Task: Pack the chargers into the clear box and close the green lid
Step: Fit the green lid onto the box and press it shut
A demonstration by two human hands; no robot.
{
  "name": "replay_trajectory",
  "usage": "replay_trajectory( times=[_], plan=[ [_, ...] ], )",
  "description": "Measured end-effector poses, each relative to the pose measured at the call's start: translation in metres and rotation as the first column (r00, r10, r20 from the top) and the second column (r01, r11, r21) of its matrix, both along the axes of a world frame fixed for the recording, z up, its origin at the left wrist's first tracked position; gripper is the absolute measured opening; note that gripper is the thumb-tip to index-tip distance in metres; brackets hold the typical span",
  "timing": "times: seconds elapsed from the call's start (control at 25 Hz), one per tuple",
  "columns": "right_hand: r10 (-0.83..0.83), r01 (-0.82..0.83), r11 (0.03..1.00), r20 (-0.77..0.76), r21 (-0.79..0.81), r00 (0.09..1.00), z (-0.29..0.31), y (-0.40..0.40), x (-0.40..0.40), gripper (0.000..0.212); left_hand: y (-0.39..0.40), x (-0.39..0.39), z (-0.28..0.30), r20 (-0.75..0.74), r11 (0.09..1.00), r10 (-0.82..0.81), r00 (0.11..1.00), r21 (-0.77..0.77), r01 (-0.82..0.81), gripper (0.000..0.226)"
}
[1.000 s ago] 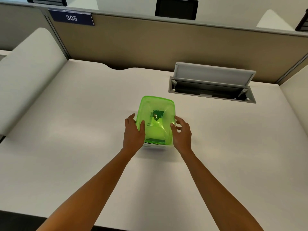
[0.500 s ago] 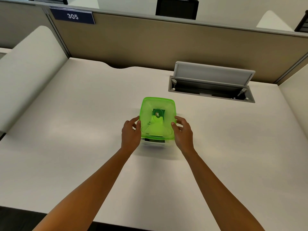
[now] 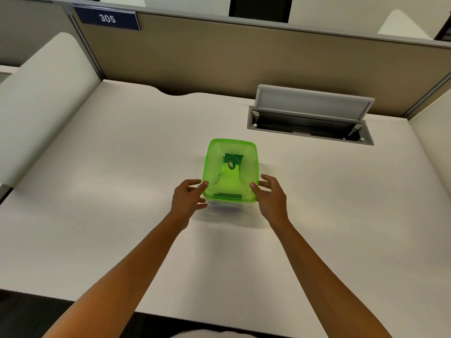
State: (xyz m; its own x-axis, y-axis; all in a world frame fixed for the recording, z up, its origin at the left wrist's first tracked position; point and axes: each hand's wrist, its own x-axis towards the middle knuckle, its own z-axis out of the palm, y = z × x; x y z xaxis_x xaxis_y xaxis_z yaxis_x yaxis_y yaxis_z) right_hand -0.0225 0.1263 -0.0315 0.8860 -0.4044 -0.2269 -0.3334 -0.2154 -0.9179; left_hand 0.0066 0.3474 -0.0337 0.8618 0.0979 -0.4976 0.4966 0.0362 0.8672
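Note:
The green translucent lid sits on top of the clear box, which stands at the middle of the white desk. Pale and dark shapes of the contents show dimly through the lid; I cannot tell them apart. My left hand is at the box's near left corner, thumb tip touching the lid's edge, fingers loosely curled beside the wall. My right hand is at the near right corner, thumb on the lid's edge, fingers spread away from the box.
A grey cable hatch is set into the desk at the back right, its flap raised. A tan partition with a blue "305" sign runs along the back. The desk's front edge lies close to me.
Both hands have slid back from the lid's sides to its near corners, and the fingers have loosened. The box and lid have stayed in place.

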Motion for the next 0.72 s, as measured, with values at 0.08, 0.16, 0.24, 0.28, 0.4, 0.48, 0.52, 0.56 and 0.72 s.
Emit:
replay_trajectory(
  times=[0.08, 0.16, 0.24, 0.28, 0.4, 0.48, 0.52, 0.56, 0.72],
  plan=[
    [-0.032, 0.034, 0.999, -0.044, 0.024, 0.999, -0.0021, 0.0011, -0.0007, 0.045, 0.0018, -0.0011, 0.0032, -0.066, 0.993, -0.007, 0.998, -0.119, -0.001, 0.04],
    [-0.057, 0.059, 0.997, -0.06, 0.043, 0.997, -0.0031, 0.0033, -0.0015, 0.042, 0.0033, -0.0008, 0.0054, -0.095, 0.983, -0.018, 0.995, -0.184, 0.0, 0.044],
    [-0.069, 0.074, 0.996, -0.074, 0.058, 0.995, -0.0018, 0.0048, -0.003, 0.042, 0.0049, -0.0006, 0.0071, -0.113, 0.968, -0.018, 0.993, -0.25, -0.011, 0.047],
    [-0.072, 0.077, 0.995, -0.085, 0.065, 0.994, -0.0008, 0.0052, -0.0036, 0.043, 0.0058, -0.0004, 0.0073, -0.118, 0.961, -0.019, 0.993, -0.277, -0.015, 0.048],
    [-0.069, 0.078, 0.994, -0.102, 0.082, 0.992, 0.0, 0.0035, -0.0032, 0.045, 0.0075, -0.0008, 0.0069, -0.113, 0.95, -0.022, 0.993, -0.312, -0.015, 0.045],
    [-0.071, 0.083, 0.991, -0.105, 0.109, 0.992, -0.0001, 0.0031, -0.0022, 0.044, 0.008, -0.001, 0.0064, -0.113, 0.944, -0.018, 0.993, -0.329, -0.021, 0.039],
    [-0.075, 0.088, 0.989, -0.107, 0.121, 0.991, -0.0003, 0.0035, -0.0024, 0.044, 0.0083, -0.0008, 0.0062, -0.116, 0.94, -0.014, 0.993, -0.34, -0.027, 0.034],
    [-0.078, 0.092, 0.988, -0.11, 0.127, 0.991, -0.0006, 0.004, -0.0029, 0.044, 0.0083, -0.0003, 0.0061, -0.123, 0.937, -0.009, 0.992, -0.348, -0.034, 0.03],
    [-0.087, 0.102, 0.984, -0.105, 0.148, 0.991, 0.0013, 0.0065, -0.005, 0.041, 0.0081, 0.0009, 0.0077, -0.158, 0.931, 0.005, 0.987, -0.36, -0.063, 0.025]
  ],
)
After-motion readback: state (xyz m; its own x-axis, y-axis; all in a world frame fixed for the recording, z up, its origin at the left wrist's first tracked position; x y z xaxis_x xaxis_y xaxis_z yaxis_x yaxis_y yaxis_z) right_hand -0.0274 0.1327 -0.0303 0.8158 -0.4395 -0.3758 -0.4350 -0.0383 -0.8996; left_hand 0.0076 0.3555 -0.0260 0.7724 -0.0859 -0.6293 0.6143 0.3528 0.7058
